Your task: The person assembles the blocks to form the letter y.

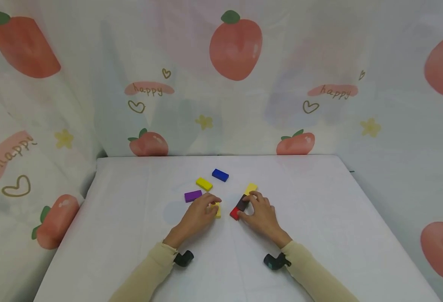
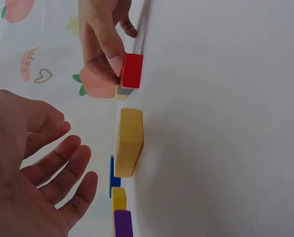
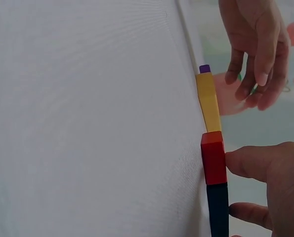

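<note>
Dim, diffuse light casts faint, soft shadows on the white tablecloth (image 1: 319, 209). Both wrist views look greyer, perhaps slightly blurred.

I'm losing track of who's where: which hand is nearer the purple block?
The left hand: it hovers close beside the purple block. The right hand is farther off to the right, at the red block and black block.
</note>
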Demonstrator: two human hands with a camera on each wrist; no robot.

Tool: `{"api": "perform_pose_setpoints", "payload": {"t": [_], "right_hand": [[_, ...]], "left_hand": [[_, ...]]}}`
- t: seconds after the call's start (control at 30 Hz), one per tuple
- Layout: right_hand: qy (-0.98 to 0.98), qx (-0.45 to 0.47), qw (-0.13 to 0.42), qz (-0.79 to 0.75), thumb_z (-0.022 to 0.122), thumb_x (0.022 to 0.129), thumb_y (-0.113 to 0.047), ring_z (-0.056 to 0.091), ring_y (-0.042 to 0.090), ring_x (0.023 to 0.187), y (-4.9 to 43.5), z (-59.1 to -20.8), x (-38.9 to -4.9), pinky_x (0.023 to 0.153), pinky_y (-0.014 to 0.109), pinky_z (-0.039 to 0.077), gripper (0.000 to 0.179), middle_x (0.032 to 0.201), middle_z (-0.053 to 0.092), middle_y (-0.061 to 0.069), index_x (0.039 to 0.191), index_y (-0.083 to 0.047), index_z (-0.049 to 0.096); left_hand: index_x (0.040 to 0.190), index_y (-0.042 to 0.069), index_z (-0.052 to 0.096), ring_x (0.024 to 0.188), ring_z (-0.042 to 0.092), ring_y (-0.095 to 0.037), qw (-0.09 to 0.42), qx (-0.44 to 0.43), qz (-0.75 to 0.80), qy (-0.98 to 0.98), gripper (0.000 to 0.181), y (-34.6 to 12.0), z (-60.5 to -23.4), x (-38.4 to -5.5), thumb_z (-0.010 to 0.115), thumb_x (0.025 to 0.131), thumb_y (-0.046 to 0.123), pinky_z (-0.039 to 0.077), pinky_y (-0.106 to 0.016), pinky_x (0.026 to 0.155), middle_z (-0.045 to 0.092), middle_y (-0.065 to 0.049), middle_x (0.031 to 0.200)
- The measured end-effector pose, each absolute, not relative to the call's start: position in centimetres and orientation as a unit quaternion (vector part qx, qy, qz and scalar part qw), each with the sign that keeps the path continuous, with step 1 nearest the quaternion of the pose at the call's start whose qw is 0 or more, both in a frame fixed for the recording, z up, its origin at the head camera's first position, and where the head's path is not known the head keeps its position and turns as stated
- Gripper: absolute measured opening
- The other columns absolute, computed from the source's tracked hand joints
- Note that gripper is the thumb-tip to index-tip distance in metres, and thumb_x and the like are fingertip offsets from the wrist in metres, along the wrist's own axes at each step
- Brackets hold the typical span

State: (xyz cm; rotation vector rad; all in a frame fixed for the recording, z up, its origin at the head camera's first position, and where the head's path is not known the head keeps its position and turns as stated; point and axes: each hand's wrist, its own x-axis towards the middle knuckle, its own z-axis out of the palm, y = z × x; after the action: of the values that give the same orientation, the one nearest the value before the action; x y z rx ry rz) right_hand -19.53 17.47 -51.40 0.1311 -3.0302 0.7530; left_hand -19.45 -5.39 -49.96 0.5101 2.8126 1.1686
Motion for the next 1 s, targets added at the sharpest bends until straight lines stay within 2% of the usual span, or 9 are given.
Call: {"api": "perform_pose_setpoints", "payload": {"t": [0.2, 0.7, 1.0], "right_hand": [[-0.969, 0.042, 0.007, 0.243, 0.075, 0.083, -0.040, 0.043, 0.036, 0.131, 17.7, -51.5, -19.4, 0.096, 0.058, 0.040, 0.048, 0.148, 0.042, 0.009, 0.123, -0.018, 0.061], [-0.968, 0.055, 0.021, 0.243, 0.074, 0.083, -0.041, 0.045, 0.036, 0.128, 17.6, -51.4, -19.5, 0.092, 0.056, 0.041, 0.049, 0.146, 0.044, 0.009, 0.123, -0.018, 0.061], [-0.968, 0.055, 0.023, 0.242, 0.075, 0.083, -0.041, 0.046, 0.036, 0.128, 17.7, -51.7, -19.4, 0.092, 0.055, 0.041, 0.048, 0.146, 0.045, 0.009, 0.123, -0.018, 0.060]], "left_hand": [[0.125, 0.017, 0.063, 0.120, 0.059, -0.020, 0.030, 0.151, 0.377, 0.914, 0.031, -6.4, -49.9, -19.5, 0.065, 0.094, 0.021, 0.050, -0.043, 0.102, 0.062, 0.001, 0.126], [0.136, 0.019, 0.055, 0.127, 0.055, -0.026, 0.099, 0.113, 0.393, 0.907, 0.051, -7.4, -51.0, -20.6, 0.074, 0.089, 0.026, 0.047, -0.045, 0.106, 0.058, -0.003, 0.138], [0.140, 0.015, 0.052, 0.135, 0.049, -0.026, 0.109, 0.122, 0.382, 0.910, 0.057, -7.0, -51.5, -21.1, 0.073, 0.089, 0.028, 0.042, -0.046, 0.110, 0.054, -0.005, 0.144]]}}
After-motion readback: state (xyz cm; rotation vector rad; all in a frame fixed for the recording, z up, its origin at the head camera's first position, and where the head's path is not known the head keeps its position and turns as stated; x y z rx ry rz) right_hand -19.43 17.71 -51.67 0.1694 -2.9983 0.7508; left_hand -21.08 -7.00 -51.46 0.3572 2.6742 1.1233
